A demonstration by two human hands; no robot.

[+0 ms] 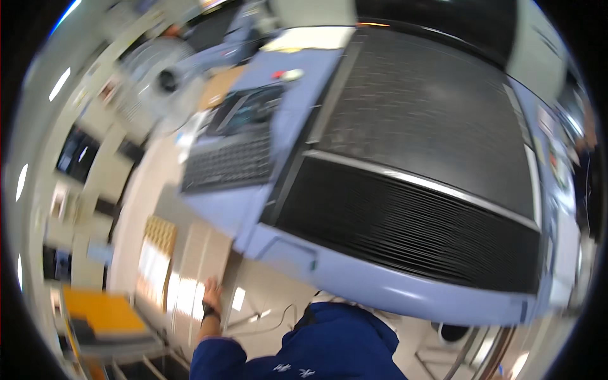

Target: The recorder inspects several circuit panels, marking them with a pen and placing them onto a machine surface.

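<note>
One hand, the left [213, 294], is near a long tan panel [199, 269] standing below and left of the blue machine [380, 275]; blur leaves its fingers' state, gripping or loose, impossible to tell. The right hand is out of view. A dark keyboard [229, 161] rests on the machine's left side

Bright, strip lights [60, 83] at left, glare on floor [269, 285], motion blur, curved edges

Blur smeared the bare left hand [213, 294] and the black rectangular keyboard [231, 161]; the right hand was hidden.
</note>
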